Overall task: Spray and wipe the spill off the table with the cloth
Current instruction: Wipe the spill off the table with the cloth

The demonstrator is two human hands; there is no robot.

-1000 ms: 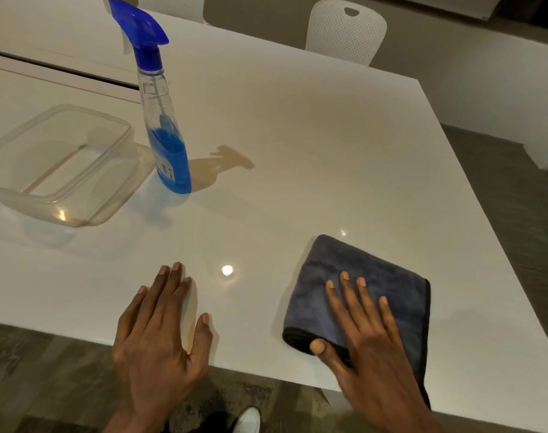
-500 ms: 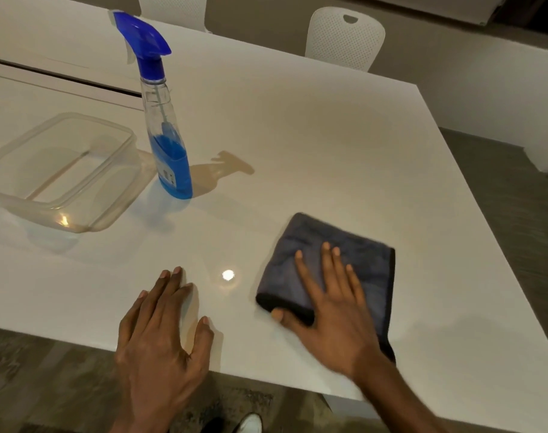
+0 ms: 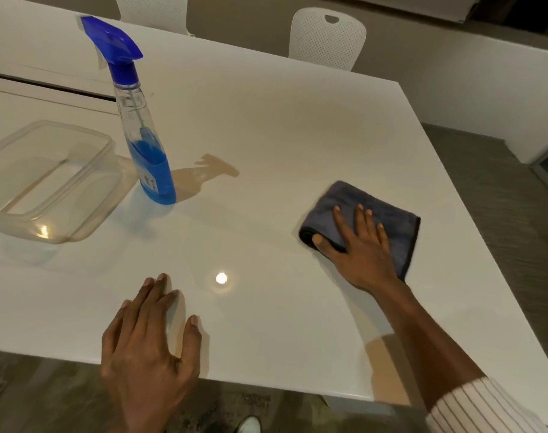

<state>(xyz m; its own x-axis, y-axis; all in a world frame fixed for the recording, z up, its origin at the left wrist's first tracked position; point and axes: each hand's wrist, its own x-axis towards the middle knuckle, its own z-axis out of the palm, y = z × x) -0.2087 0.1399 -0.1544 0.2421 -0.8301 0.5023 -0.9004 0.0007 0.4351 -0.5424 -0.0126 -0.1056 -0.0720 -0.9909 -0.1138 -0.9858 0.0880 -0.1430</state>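
Note:
A folded dark grey cloth lies on the white table, right of centre. My right hand presses flat on top of it, fingers spread, thumb at its left fold. My left hand rests flat on the table at the near edge, holding nothing. A spray bottle with a blue trigger head and blue liquid stands upright at the left, well away from both hands. No spill shows on the surface; only a bright lamp reflection sits between the hands.
A clear plastic container sits at the far left, beside the bottle. Two white chairs stand behind the table's far edge. The table's right edge runs diagonally close to the cloth.
My right hand has pushed the cloth away from the near edge, farther up the table and to the right. The left hand, bottle and container have stayed put.

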